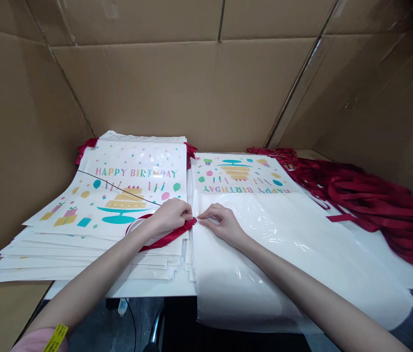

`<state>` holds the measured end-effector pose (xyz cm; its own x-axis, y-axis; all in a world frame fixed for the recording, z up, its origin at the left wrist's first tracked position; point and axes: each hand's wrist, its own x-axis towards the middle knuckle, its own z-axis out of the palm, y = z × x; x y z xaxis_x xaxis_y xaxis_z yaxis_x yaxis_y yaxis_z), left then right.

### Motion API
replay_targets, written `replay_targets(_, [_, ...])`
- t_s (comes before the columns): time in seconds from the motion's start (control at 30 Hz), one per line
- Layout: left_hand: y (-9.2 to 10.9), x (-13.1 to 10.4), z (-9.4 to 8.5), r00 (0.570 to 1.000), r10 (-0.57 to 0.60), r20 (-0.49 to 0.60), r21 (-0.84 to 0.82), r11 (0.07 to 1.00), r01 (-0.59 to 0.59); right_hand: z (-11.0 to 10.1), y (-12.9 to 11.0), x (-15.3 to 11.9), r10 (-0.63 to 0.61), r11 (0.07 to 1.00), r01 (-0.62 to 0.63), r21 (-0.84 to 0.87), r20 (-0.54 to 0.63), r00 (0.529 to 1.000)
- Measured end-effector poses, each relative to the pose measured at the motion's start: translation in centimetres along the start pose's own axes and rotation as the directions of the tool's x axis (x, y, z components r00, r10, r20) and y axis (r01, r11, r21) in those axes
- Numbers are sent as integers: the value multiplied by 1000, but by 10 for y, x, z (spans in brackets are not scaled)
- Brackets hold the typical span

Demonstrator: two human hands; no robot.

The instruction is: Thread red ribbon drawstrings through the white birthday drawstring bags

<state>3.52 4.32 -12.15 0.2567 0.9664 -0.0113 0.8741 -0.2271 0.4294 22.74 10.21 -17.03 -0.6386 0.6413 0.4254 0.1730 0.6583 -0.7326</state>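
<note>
My left hand point(172, 215) is closed on a red ribbon point(167, 239), which hangs in a loop over the lower right of the left stack. Close beside it, my right hand point(223, 222) pinches at the ribbon's end, by the left edge of a white glossy sheet point(265, 234). What its fingertips hold is too small to make out. The left stack of printed sheets point(136, 156) reads "HAPPY BIRTHDAY" upright, with a cake and balloons. On the right sheet the same print shows upside down at the far end.
A large heap of red ribbons point(371, 195) lies at the right. Red ribbon ends point(88, 149) stick out behind the left stack. Cardboard walls point(177, 93) enclose the back and sides. A thin dark cord point(118, 187) crosses the left stack. The white table's front edge point(147, 289) shows below.
</note>
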Motion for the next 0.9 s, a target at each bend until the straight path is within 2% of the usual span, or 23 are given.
replay_targets(0.3, [-1, 1, 0, 997, 34, -65, -70, 997, -38, 0, -1, 0, -42, 998, 42, -54, 3, 999])
replay_targets(0.47, [6, 2, 2, 997, 15, -81, 44, 999, -11, 2, 1, -1, -88, 992, 88, -85, 0, 996])
replay_targets(0.57, [8, 4, 6, 995, 42, -95, 150, 988, -27, 3, 2, -2, -112, 987, 112, -115, -1, 994])
replay_targets(0.67, [9, 5, 6, 995, 57, -81, 179, 983, -42, 4, 3, -2, -134, 982, 133, -137, 6, 991])
replay_targets(0.77, [6, 3, 0, 993, 92, -71, 184, 980, -78, 4, 4, -2, -160, 975, 158, -155, -1, 987])
replay_targets(0.9, [-8, -9, -24, 994, 89, -59, 177, 981, -78, 3, 2, -4, -221, 963, 222, -151, 22, 975])
